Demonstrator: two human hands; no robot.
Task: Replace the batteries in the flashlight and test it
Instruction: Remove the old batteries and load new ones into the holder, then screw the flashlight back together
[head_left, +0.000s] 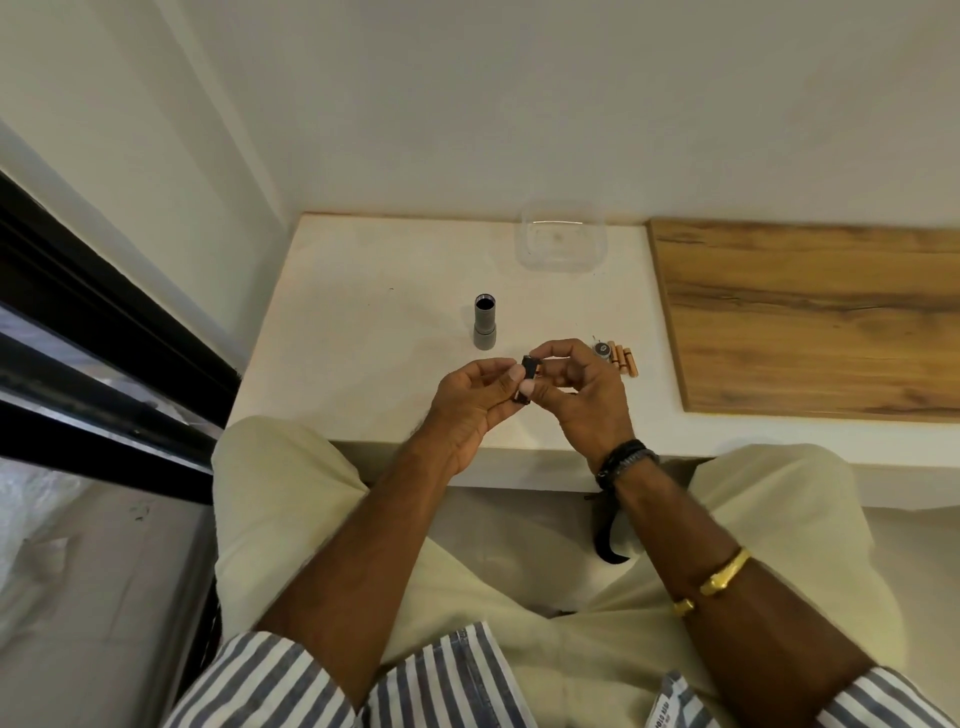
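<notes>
batt holder (528, 366) partly hidden by fingers (516, 372), cap (601, 349) marking too small

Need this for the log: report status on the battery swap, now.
Left hand and right hand both pinching black battery holder. Flashlight body upright on table, open end up. Batteries and cap lying beside right hand; nothing blocking.

text: none legible | shirt label (669, 711): printed letters, too blurred to read
</notes>
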